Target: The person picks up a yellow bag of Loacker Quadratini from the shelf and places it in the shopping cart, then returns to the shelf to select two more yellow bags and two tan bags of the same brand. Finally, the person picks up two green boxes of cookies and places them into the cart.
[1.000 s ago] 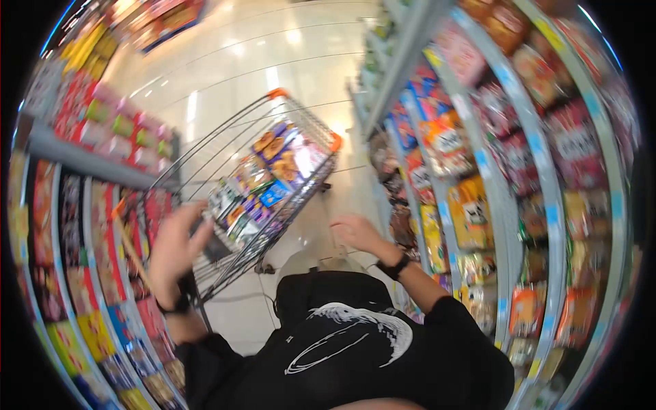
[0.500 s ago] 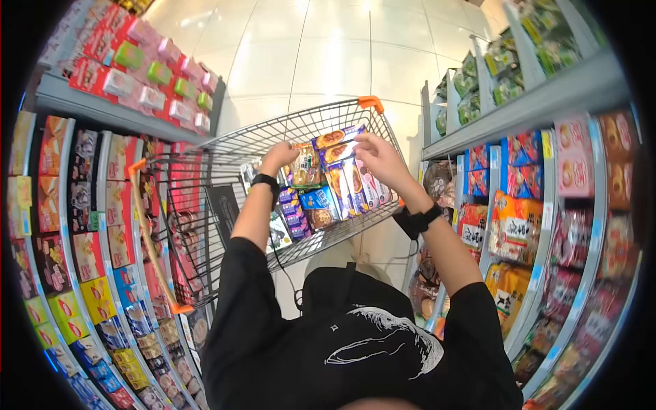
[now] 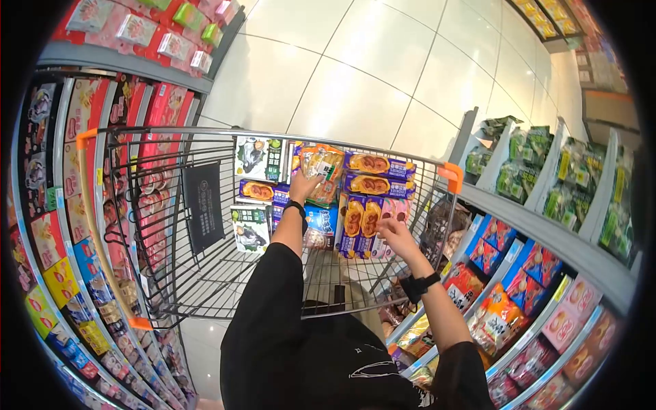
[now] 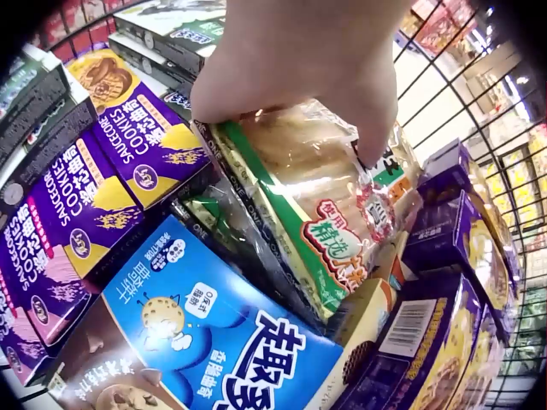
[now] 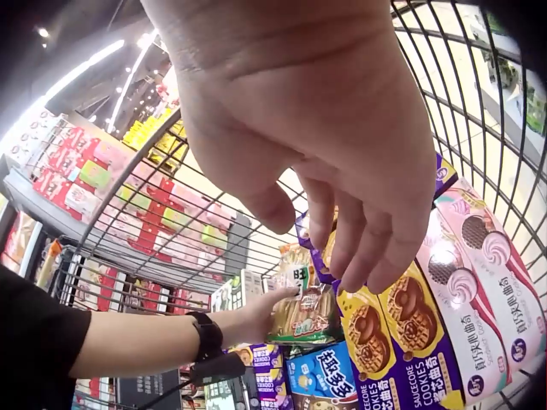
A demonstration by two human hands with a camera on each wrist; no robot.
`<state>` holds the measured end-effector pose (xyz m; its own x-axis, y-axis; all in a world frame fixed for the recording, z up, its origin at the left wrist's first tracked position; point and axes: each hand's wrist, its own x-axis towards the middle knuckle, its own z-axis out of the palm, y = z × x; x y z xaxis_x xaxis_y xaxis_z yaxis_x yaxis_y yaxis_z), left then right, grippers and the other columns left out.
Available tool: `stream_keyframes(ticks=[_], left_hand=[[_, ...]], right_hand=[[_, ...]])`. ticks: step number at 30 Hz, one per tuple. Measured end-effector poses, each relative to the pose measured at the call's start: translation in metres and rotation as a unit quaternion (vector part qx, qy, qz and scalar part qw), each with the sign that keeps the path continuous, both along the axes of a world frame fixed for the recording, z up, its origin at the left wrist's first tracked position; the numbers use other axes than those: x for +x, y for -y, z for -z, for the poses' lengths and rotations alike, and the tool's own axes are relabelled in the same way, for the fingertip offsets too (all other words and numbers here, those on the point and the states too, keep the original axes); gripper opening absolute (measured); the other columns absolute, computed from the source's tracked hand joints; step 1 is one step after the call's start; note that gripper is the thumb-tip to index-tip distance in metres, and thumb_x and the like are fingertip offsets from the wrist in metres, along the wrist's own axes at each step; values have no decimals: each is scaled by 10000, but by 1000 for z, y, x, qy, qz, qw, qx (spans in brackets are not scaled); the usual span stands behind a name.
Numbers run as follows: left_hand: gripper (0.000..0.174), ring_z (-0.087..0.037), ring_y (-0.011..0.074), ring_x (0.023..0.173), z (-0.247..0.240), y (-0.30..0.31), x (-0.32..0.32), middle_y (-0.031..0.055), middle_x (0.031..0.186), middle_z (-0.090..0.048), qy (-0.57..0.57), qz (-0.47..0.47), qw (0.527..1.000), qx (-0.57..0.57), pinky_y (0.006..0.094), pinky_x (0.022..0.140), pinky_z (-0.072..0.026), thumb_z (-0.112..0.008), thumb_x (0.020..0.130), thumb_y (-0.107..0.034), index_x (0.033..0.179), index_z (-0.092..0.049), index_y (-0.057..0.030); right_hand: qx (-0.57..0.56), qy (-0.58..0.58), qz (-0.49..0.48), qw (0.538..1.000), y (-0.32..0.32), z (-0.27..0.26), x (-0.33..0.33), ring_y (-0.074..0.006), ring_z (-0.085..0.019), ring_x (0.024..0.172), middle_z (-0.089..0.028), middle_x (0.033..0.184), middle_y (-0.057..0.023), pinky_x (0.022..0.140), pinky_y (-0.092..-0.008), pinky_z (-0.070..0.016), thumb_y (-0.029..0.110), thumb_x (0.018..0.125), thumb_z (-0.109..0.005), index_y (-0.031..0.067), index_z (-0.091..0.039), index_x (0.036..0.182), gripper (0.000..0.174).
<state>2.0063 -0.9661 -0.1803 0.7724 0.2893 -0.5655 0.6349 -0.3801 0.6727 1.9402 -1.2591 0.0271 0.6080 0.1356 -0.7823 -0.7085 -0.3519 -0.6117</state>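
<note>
In the head view my left hand [image 3: 303,186] grips a clear and orange snack bag [image 3: 324,166] inside a wire shopping cart [image 3: 451,176]. Pale bread-like pieces show through the bag's film [image 4: 291,149] in the left wrist view, with thumb and fingers on either side of its top. Just below it lies a blue cookie packet [image 4: 201,307]. Over the right end of the load hovers my right hand [image 3: 398,239], fingers loosely bent and holding nothing. Beneath it are purple cookie boxes [image 5: 408,320] and pink boxes [image 5: 479,282].
White and green boxes [image 3: 260,158] lie at the load's left side, near a dark panel [image 3: 203,208] on the cart. Stocked shelves [image 3: 75,157] flank the left; a right-hand shelf [image 3: 502,314] holds bagged snacks. Tiled floor [image 3: 369,61] stretches beyond the cart.
Both hands have moved from outside the cart to the goods. The left hand has taken hold of the snack bag; the right has drawn back slightly from the purple boxes. The head view has turned.
</note>
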Motion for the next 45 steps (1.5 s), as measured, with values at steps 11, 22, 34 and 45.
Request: stream_keyframes(ticks=[11,22,34,45], left_hand=[[796,-641,320,947,-34,7,18,241,1045,-624,-24,52,998,7,383,818,-508,-859,581,-326,1124,-426,63],[703,-618,240,974,-236,-75,13,182,1112,-605,48,122,984,-123,329,858,-496,-818,679,-182,1199,-410,57],[927,-480,207,1204,-389,92,-119,114,1349,-449,12,150,867,-474,338,1005,-408,-724,742,-45,1481,-163,-50],[870,-454,213,1250,-422,296,-321,124,1381,-435,-147,495,680,-521,364,1045,-377,-689,829,-146,1482,-121,-54]], right_hand=[[39,10,3,999,-22,12,24,-143,-626,894,-664,1037,-78,731,-280,-501,149,951,-489,-4,-570,1156,269],[40,106,0,994,-14,-67,-4,-169,-634,916,-661,1020,-104,816,-301,-501,135,929,-539,-38,-580,1139,276],[266,279,152,910,27,-191,-131,-230,-445,1242,-386,1398,-160,1039,-343,-359,228,957,-528,27,-178,1469,653],[-140,467,322,811,134,-244,-429,-301,-250,1395,-254,1486,-253,1127,-365,-204,375,879,-635,-70,-70,1463,926]])
